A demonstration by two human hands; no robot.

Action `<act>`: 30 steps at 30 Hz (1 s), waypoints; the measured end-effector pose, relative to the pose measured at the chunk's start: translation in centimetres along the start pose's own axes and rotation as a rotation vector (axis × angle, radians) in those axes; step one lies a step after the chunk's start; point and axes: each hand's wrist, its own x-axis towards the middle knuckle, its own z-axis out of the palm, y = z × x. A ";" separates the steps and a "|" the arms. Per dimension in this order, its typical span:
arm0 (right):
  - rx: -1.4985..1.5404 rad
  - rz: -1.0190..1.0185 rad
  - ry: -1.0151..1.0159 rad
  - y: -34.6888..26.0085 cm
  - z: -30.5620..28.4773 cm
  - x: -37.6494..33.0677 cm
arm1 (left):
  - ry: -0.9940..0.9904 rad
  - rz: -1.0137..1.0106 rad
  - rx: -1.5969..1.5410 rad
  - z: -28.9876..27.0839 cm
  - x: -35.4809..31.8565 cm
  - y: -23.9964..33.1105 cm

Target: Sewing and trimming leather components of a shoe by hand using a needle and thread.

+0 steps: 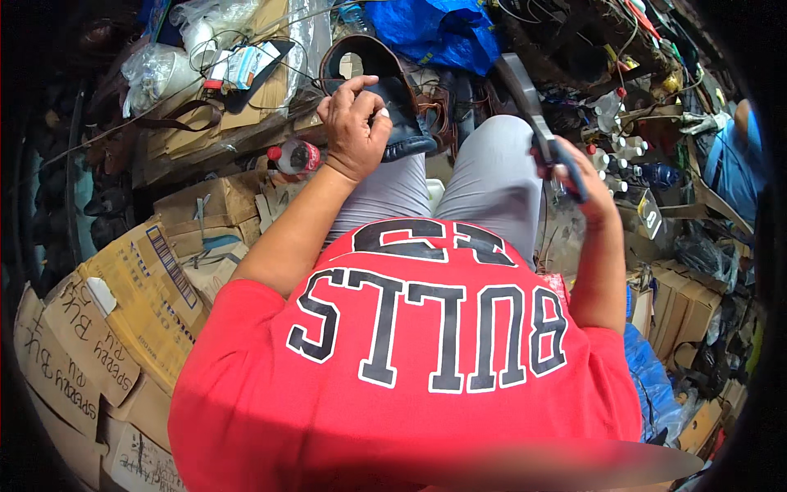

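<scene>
A black leather shoe (399, 107) with a brown-edged opening rests on my left thigh, its toe toward me. My left hand (358, 123) is closed over the shoe's left side, fingers curled; whether a small thing is pinched between them cannot be made out. In my right hand (580, 176), above my right knee, is a hammer (537, 123). Its metal head points up and away from me, and my fingers wrap its dark blue grip. Hammer and shoe are apart.
A red-capped bottle (293, 156) lies left of my knee. Cardboard boxes (135, 279) fill the left side. Blue plastic sheeting (438, 33) lies ahead. Several small white-capped bottles (615, 160) stand at right. Another person's blue clothing (730, 164) shows at the far right.
</scene>
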 end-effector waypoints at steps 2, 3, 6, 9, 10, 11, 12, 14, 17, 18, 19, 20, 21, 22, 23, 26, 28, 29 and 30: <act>0.043 0.067 0.191 2.7 -2.8 -1.7 | -0.063 -0.073 -0.044 -0.7 0.1 -0.4; 0.029 0.128 0.290 4.9 -4.0 -2.3 | -0.113 -0.151 -0.093 -1.3 0.3 -0.5; -0.071 0.360 0.379 15.4 -8.4 -4.4 | -0.181 -0.298 -0.290 -2.1 1.1 -0.8; -0.623 0.582 0.512 29.0 -10.4 -7.6 | -0.299 -0.613 -0.526 -2.1 2.1 -0.8; -0.634 0.783 0.467 30.3 -9.3 -6.9 | -0.322 -0.707 -0.589 -2.5 2.2 -0.8; -0.692 0.824 0.489 34.2 -9.5 -8.9 | -0.368 -0.785 -0.685 -2.2 2.9 -0.4; -0.713 0.918 0.479 36.3 -8.6 -9.3 | -0.378 -0.786 -0.656 -2.2 3.1 -0.4; -0.703 0.990 0.453 37.3 -6.3 -8.1 | -0.437 -0.631 -0.360 -2.7 2.6 -0.6; -0.677 1.110 0.444 38.3 -4.7 -7.7 | -0.466 -0.543 -0.196 -2.6 2.2 -1.3; -0.659 1.143 0.433 38.6 -4.5 -7.7 | -0.408 -0.596 -0.217 -2.5 2.2 -1.6; -0.648 1.140 0.427 39.4 -4.6 -7.8 | -0.347 -0.647 -0.239 -2.5 2.1 -1.8; -0.640 1.147 0.383 40.1 -4.7 -7.9 | -0.333 -0.756 -0.329 -2.5 2.1 -2.1; -0.636 1.155 0.341 40.7 -4.9 -7.8 | -0.333 -0.753 -0.322 -2.2 2.4 -1.7; -0.633 1.154 0.342 41.5 -5.0 -7.9 | -0.279 -0.922 -0.465 -1.6 2.7 -1.0; -0.653 1.119 0.342 42.2 -5.0 -8.0 | -0.220 -1.087 -0.612 -1.2 3.2 -0.3; -0.627 0.928 0.390 42.4 -5.6 -7.3 | -0.318 -1.111 -0.733 -1.8 4.6 -0.8; -0.525 0.640 0.543 40.5 -6.6 -5.2 | -0.379 -1.095 -0.866 -2.1 5.3 -1.2; -0.473 0.490 0.640 37.5 -7.0 -2.7 | -0.366 -1.085 -0.873 -2.5 5.5 -0.8; -0.370 0.338 0.681 35.4 -8.2 -0.8 | -0.484 -0.844 -0.718 -2.1 5.9 -0.3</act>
